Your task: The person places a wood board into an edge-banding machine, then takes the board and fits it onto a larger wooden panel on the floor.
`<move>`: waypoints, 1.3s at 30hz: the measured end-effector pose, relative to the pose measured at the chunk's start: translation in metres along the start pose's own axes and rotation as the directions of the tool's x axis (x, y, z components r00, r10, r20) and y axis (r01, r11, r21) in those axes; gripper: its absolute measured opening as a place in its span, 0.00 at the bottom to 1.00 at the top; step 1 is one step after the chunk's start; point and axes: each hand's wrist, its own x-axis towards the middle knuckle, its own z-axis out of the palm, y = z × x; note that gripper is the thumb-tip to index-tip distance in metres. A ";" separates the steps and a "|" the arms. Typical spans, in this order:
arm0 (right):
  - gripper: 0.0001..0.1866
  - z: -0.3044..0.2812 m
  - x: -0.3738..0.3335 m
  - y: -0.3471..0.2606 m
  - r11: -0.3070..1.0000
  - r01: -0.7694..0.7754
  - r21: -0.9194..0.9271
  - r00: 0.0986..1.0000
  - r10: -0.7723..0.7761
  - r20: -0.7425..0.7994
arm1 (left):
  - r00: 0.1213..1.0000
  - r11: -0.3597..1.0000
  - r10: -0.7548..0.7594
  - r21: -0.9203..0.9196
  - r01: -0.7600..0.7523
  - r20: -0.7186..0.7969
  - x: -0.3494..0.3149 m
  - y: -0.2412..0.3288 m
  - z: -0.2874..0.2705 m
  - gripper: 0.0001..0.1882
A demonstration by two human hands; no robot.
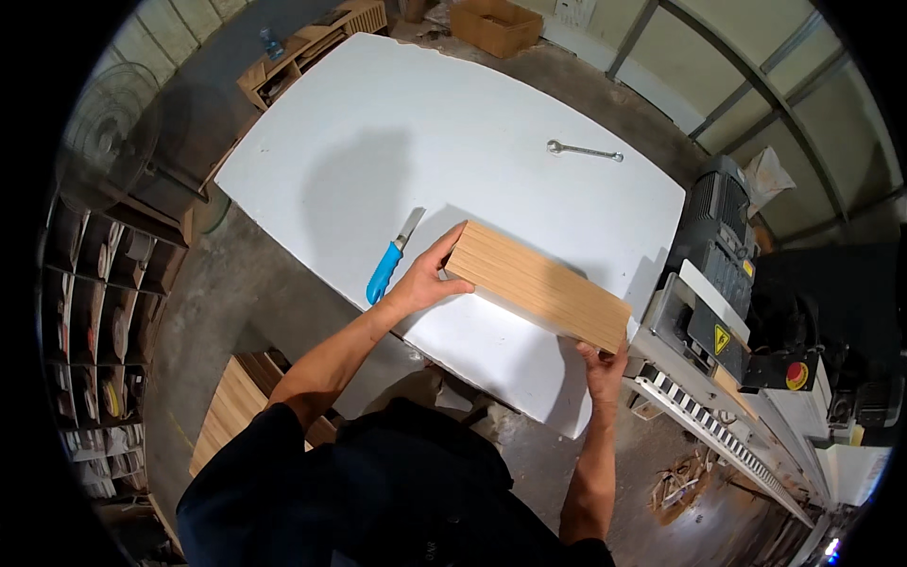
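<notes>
A long rectangular wooden block (540, 285) with light brown grain is held between my two hands over the near side of the white tabletop (453, 123). My left hand (427, 280) grips its left end, with the thumb along the near edge. At the right end, my right hand (605, 367) has its fingers closed round the near corner. Whether the block touches the table, I cannot tell. Just left of my left hand lies a utility knife (385, 272) with a blue handle, its blade pointing away from me. A silver wrench (586, 151) rests farther off on the right.
A machine with a motor (720, 213) and red stop button (797, 376) stands close on the right. Shelving (104, 321) and a fan (109, 132) are at the left. Wooden boards (230, 411) lie low beside my left arm. A cardboard box (494, 28) sits beyond the table.
</notes>
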 end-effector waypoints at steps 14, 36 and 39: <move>0.51 0.004 -0.003 -0.035 0.935 -0.224 0.277 0.973 0.232 0.004 | 0.997 0.998 0.059 0.029 -0.061 0.044 -0.009 0.003 -0.005 0.44; 0.44 -0.009 -0.051 -0.042 0.968 0.037 -0.247 0.577 0.181 0.796 | 0.591 0.996 -0.084 -0.079 0.034 -0.802 -0.363 0.034 0.151 0.38; 0.46 0.037 -0.103 -0.083 0.943 0.071 -0.324 0.351 0.281 0.893 | 0.412 0.982 -0.177 -0.191 0.007 -0.894 -0.440 0.025 0.212 0.37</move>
